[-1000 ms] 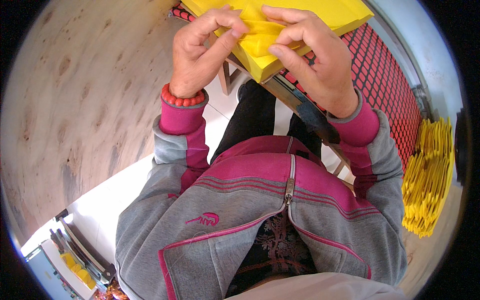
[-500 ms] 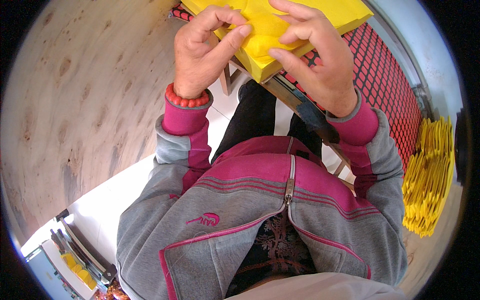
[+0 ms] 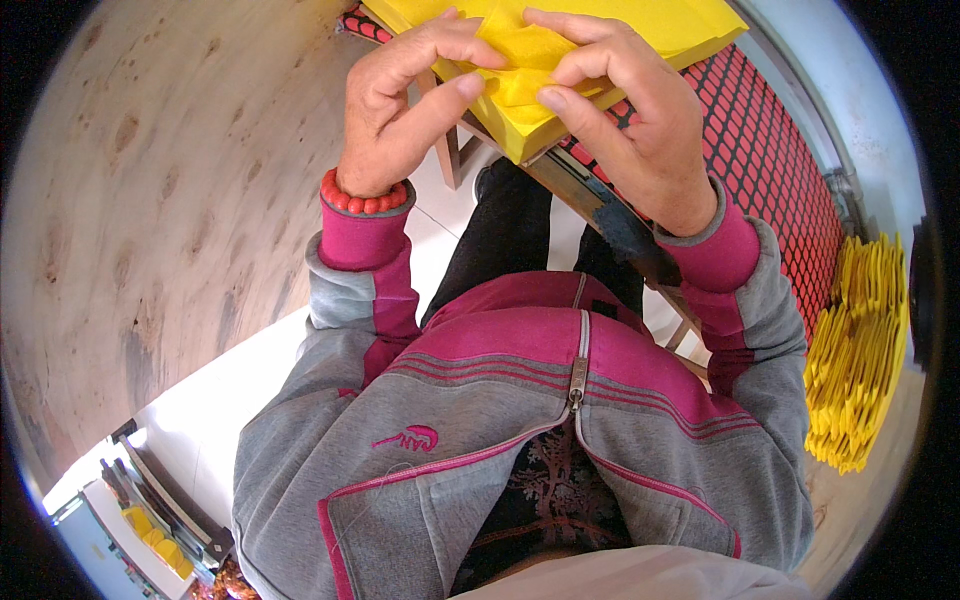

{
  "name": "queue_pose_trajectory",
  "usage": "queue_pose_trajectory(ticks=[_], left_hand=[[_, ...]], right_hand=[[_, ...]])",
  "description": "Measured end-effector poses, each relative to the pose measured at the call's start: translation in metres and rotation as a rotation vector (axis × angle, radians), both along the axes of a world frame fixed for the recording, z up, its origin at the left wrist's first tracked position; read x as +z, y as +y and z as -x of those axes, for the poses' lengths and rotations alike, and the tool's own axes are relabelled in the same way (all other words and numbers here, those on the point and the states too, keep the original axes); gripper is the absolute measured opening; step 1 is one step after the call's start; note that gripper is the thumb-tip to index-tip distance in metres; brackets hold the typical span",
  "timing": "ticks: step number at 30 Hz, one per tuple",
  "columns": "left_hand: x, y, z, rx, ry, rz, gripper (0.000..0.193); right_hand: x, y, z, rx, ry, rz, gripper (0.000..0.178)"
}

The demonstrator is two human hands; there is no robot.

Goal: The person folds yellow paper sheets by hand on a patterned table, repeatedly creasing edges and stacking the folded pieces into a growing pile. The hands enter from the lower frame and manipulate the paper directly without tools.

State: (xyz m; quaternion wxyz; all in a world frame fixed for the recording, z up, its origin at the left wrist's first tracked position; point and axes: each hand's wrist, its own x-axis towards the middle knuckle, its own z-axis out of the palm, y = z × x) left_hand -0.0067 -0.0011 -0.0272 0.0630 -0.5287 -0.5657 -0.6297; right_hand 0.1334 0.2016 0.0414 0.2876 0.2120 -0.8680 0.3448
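A creased yellow sheet [image 3: 520, 45], of thin paper or cloth, is bunched up on top of a thick yellow stack [image 3: 660, 35]. My left hand [image 3: 400, 110], with a red bead bracelet at the wrist, is at the sheet's left side; its thumb and forefinger are apart, while the other fingers are partly hidden. On the right side, my right hand [image 3: 640, 120] pinches a fold of the sheet between thumb and a bent finger. Its forefinger stretches over the sheet's top. The stack's near corner points toward me, below both hands.
The stack rests on a red and black patterned cover [image 3: 775, 150] over a wooden-legged table or bench. Folded yellow pieces [image 3: 855, 350] stand packed at the right. A pale wooden board [image 3: 170, 200] fills the left side. Assorted items [image 3: 150, 530] are at lower left.
My left thumb and forefinger have parted, and that hand has shifted slightly left. My right thumb and finger have come together on the sheet, which is now more crumpled.
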Motion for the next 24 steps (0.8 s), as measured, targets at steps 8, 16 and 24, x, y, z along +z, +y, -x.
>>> queue_pose_trajectory(ticks=[8, 16, 24], left_hand=[[-0.004, 0.007, -0.007, 0.047, -0.205, -0.032, 0.013], [-0.008, 0.015, -0.006, 0.103, -0.18, -0.147, 0.012], [-0.003, 0.0, 0.004, 0.029, 0.036, 0.021, 0.017]], right_hand=[[-0.01, 0.001, 0.011, 0.01, 0.225, 0.039, 0.023], [-0.006, 0.004, 0.007, 0.03, 0.213, -0.122, 0.019], [-0.007, 0.0, 0.003, 0.036, 0.035, 0.064, 0.015]])
